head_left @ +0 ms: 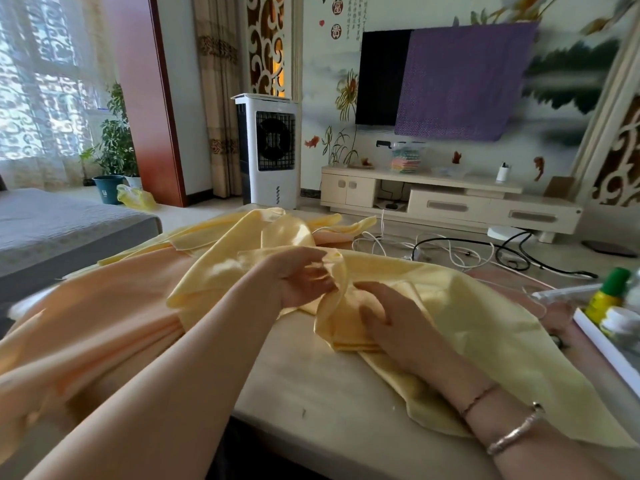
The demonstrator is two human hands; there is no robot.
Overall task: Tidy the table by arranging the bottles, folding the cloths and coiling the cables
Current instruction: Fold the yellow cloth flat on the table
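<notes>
A large pale yellow cloth (460, 306) lies rumpled across the middle of the table (311, 386). My left hand (304, 275) pinches a raised fold of it with curled fingers. My right hand (388, 317) grips a bunched edge of the same cloth just below and to the right. An orange cloth (104, 306) is spread over the table's left side and hangs toward me. Tangled white and black cables (450, 247) lie at the far right of the table. A yellow bottle with a green cap (607, 292) stands at the right edge.
A white tray edge (606, 348) with other small containers sits at the right. A grey sofa (52, 223) is on the left. Beyond the table stand a white air cooler (268, 150) and a TV cabinet (450, 199).
</notes>
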